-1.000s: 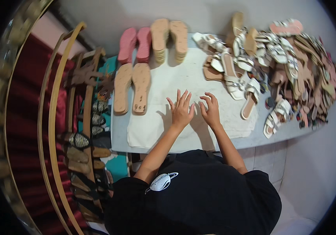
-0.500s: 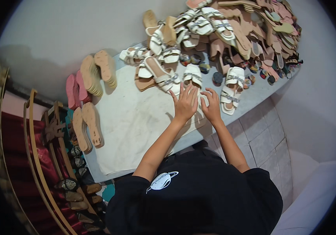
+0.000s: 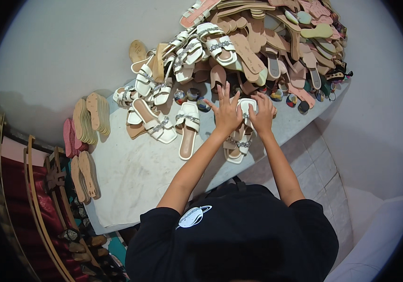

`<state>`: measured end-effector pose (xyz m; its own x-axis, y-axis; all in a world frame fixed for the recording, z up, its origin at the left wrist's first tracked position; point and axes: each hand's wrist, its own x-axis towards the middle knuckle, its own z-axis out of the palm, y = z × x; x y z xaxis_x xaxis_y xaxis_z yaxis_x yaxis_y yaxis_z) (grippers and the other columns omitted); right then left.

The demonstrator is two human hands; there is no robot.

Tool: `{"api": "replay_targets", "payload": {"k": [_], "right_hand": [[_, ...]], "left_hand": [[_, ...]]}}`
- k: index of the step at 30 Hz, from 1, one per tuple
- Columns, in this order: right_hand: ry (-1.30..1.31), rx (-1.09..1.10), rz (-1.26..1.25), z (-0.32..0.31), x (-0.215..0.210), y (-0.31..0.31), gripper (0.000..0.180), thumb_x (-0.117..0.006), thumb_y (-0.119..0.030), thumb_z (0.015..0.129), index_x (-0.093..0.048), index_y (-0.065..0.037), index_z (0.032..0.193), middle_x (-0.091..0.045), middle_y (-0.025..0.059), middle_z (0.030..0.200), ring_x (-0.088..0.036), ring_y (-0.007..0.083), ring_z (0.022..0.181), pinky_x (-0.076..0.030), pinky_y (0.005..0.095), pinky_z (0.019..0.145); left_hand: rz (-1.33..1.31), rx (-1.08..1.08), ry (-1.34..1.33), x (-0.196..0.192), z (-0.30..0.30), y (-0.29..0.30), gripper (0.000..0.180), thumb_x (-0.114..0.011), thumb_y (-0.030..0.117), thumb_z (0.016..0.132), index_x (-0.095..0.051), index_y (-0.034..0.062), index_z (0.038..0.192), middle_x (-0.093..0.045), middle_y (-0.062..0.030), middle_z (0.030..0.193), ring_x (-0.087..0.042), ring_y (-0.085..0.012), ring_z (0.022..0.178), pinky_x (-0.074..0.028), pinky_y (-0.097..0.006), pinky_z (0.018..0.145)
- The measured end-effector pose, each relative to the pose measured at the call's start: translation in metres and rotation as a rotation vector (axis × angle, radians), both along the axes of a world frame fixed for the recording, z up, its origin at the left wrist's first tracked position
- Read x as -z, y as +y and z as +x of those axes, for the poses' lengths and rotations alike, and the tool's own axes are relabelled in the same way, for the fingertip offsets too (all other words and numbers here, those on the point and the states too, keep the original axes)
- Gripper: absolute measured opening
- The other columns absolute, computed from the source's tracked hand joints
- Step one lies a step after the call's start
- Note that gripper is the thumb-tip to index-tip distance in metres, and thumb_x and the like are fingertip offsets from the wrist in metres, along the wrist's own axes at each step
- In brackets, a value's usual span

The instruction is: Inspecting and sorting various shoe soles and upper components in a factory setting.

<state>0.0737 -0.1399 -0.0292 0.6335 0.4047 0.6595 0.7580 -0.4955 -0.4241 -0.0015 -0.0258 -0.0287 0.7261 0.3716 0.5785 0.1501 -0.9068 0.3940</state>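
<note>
A white strapped sandal (image 3: 239, 141) lay on the pale table (image 3: 135, 174), near its front edge, at the foot of a big heap of sandals and soles (image 3: 267, 42). The left hand (image 3: 226, 113) rested on its upper end with fingers spread flat, not clasped. The right hand (image 3: 262, 112) pressed beside it, fingers bent over the strap. Another white sandal (image 3: 186, 129) sat just left; stacked tan soles (image 3: 91, 117) lay farther left.
</note>
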Motion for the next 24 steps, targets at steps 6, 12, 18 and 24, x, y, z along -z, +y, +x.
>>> {"api": "replay_targets", "payload": {"k": [6,12,18,24], "right_hand": [[-0.047,0.021,0.025,0.066,-0.016,0.023,0.041,-0.061,-0.018,0.072,-0.053,-0.009,0.112,-0.051,0.006,0.114,-0.047,0.0244,0.105,-0.034,0.0371,0.085],[-0.149,0.125,-0.11,0.119,-0.022,0.053,0.062,-0.065,-0.03,0.068,-0.045,-0.007,0.122,-0.046,0.0113,0.123,-0.043,0.0267,0.113,-0.032,0.0411,0.089],[-0.004,0.034,-0.194,0.136,-0.023,0.057,0.065,-0.066,-0.035,0.066,-0.046,-0.008,0.121,-0.052,0.0081,0.117,-0.046,0.0258,0.108,-0.035,0.0408,0.086],[-0.119,0.079,-0.035,0.116,-0.026,0.042,0.059,-0.066,-0.034,0.065,-0.052,-0.01,0.116,-0.055,0.0066,0.11,-0.049,0.023,0.102,-0.034,0.039,0.085]], "left_hand": [[0.07,-0.037,0.047,-0.004,0.046,0.002,0.052,-0.058,0.024,0.073,-0.05,0.0184,0.124,-0.006,-0.0237,0.144,0.007,-0.0418,0.133,0.008,-0.075,0.086],[0.113,-0.069,0.097,-0.005,0.082,0.008,0.059,-0.065,0.036,0.07,-0.048,0.0229,0.125,-0.006,-0.0242,0.144,0.007,-0.0427,0.133,0.006,-0.076,0.085],[0.154,-0.112,0.133,0.003,0.097,0.024,0.064,-0.069,0.041,0.067,-0.047,0.0243,0.125,-0.007,-0.0223,0.145,0.004,-0.0415,0.133,0.005,-0.076,0.085],[0.233,-0.153,0.074,-0.002,0.103,0.034,0.071,-0.07,0.043,0.065,-0.046,0.0189,0.127,-0.01,-0.0157,0.146,0.003,-0.0408,0.134,0.005,-0.077,0.085]]}}
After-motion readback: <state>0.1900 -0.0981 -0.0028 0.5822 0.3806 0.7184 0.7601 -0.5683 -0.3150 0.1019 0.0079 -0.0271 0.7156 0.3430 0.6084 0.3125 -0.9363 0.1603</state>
